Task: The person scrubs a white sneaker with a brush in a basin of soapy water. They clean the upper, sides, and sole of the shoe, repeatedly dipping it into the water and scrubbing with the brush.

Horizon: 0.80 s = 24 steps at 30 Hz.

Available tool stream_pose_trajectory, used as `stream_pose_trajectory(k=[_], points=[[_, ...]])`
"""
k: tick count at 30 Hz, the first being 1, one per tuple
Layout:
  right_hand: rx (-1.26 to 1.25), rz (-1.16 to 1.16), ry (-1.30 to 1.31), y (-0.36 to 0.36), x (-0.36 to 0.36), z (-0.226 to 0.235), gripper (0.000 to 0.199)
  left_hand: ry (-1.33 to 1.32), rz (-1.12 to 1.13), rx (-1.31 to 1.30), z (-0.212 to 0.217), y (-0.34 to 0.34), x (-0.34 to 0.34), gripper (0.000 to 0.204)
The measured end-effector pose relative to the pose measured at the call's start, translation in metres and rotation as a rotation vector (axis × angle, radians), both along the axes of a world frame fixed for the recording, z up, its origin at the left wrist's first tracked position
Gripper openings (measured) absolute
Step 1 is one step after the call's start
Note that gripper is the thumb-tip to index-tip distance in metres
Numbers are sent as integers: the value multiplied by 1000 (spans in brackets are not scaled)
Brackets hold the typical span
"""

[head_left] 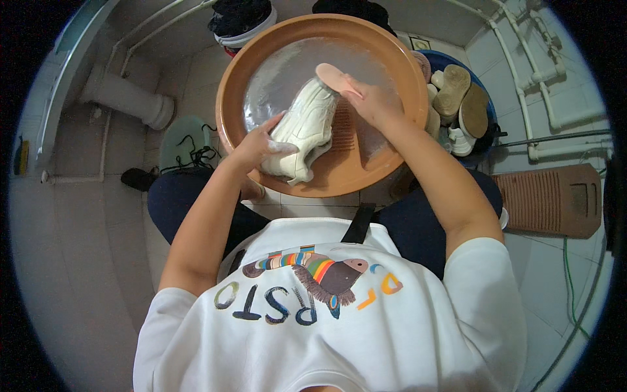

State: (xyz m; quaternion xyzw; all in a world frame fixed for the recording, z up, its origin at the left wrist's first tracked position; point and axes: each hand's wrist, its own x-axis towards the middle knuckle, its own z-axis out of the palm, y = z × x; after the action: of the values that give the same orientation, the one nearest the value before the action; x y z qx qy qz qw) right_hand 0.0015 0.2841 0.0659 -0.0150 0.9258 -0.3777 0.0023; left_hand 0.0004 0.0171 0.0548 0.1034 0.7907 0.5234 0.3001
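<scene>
Shoe [305,127], white: between left hand [262,146] and right hand [373,104], over brown basin [232,88] | left: gripping shoe's side | right: gripping pink brush [334,78] at shoe's far end | count: hands 2, held shoe 1, brush 1, basin 1, detached washboard [550,200] 1

Head-worn fisheye view, facing steeply down, fairly near the basin [349,178]
</scene>
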Motion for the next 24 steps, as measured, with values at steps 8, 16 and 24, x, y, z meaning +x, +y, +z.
stream_pose_trajectory(k=[8, 16, 24], points=[[272, 222, -231, -38, 23, 11, 43, 105, -38, -196, -16, -15, -2, 93], [307, 361, -88, -50, 45, 5, 39, 12, -34, -102, -5, -4, -3, 90], [-17, 139, 21, -14, 18, 17, 45, 79, -39, -217, -2, -1, -2, 95]])
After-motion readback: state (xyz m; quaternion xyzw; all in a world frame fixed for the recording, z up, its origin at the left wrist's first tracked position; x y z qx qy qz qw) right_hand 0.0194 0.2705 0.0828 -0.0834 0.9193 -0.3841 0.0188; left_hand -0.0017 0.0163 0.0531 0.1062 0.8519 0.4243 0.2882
